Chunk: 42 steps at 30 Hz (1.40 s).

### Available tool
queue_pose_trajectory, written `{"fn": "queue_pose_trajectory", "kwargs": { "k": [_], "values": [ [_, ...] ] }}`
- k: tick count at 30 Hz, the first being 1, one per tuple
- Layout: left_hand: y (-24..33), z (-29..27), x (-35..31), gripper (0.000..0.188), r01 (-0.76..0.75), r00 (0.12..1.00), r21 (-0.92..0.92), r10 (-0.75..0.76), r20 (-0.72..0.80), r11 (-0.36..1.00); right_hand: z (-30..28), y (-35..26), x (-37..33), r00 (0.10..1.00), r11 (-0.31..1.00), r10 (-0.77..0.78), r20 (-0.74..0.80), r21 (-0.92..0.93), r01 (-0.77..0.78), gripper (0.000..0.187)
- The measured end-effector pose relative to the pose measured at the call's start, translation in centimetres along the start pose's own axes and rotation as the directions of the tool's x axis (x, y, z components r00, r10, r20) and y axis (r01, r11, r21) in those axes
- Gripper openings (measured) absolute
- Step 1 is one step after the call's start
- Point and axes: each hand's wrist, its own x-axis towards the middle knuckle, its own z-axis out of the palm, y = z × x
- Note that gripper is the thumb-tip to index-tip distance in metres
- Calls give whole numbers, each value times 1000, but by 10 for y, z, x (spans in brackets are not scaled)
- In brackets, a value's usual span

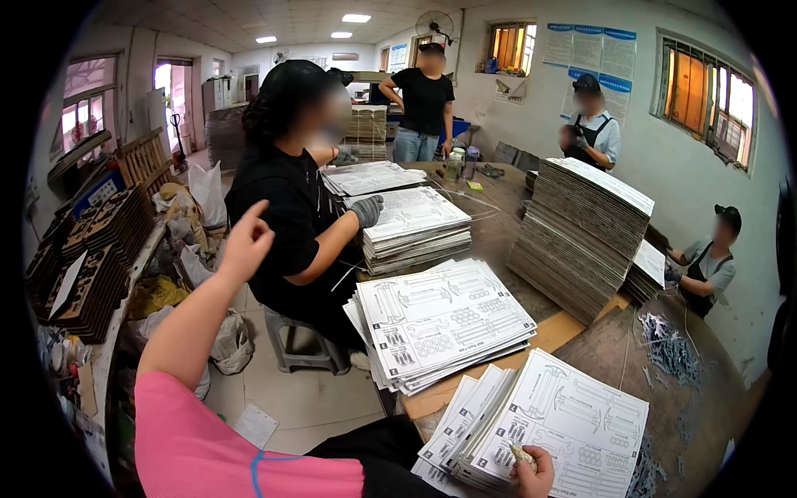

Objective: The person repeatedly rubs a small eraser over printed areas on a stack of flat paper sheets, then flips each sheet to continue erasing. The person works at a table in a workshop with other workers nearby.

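My left hand (246,242) is raised at the left, apart from the table; its index finger is stretched out, the other fingers are partly curled, and I see nothing in it. Low in front of me, my right hand (535,475) is closed on a small pale beige object (522,456), whose kind I cannot make out. That hand rests on the near stack of printed sheets (581,415), which is fanned out at its left side. Just beyond lies another uneven stack of white sheets (448,319) with black line drawings of tools.
A seated co-worker (286,191) in black, with a grey glove, touches a sheet stack (419,224). A tall leaning stack of boards (581,228) stands right of centre. Paper scraps (671,353) lie at the right. A grey stool (303,344) and bags are at the left.
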Motion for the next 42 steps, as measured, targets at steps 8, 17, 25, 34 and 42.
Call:
{"fn": "queue_pose_trajectory", "kwargs": {
  "k": [8, 17, 25, 34, 42],
  "values": [
    [85, 91, -40, 52, -280, 842, -121, 304, 445, 952, -4, 0, 4, 1000, 1000, 0, 5, -9, 1, 32],
    [110, 171, -110, 53, -496, 403, -512, 709, 579, 701, 6, -8, -2, 997, 998, 56, -57, 12, -55, 38],
    [115, 241, -171, 64, -245, 396, -683, 714, 577, 688, 1, -12, 11, 977, 976, 103, -189, 210, -62, 21],
    [156, 263, -223, 88, -156, 227, -680, 696, 682, 717, -17, -44, 3, 950, 957, 156, -271, -196, -213, 14],
    [153, 271, -240, 91, -187, 204, -642, 669, 715, 743, 5, -33, 37, 969, 919, 131, -210, -341, -198, 15]
  ]
}}
